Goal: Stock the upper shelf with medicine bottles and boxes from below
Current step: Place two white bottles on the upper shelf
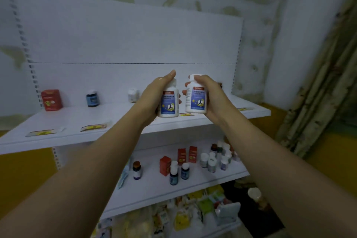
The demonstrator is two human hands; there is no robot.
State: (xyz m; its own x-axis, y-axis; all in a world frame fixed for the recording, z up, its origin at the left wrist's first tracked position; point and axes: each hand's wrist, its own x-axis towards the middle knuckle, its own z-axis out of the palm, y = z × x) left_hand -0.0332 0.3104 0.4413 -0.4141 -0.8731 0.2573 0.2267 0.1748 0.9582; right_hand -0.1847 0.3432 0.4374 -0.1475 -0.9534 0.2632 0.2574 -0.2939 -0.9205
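While the left hand [154, 98] grips one white bottle [168, 104] and the right hand [210, 94] a second bottle [196, 100], both are upright before the upper shelf [96, 121].

We note our left grip [154, 97] curled round one white bottle [168, 103], right grip [211, 94] round a second white bottle [196, 99], both upright, side by side over the upper shelf [116, 120]. Behind: red box [51, 100], dark bottle [92, 98], small pale bottle [133, 95], well apart.

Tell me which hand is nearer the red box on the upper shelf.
Left. The left hand, gripping a white bottle, hangs right of the red box; the right hand, gripping a second white bottle, lies farther right.
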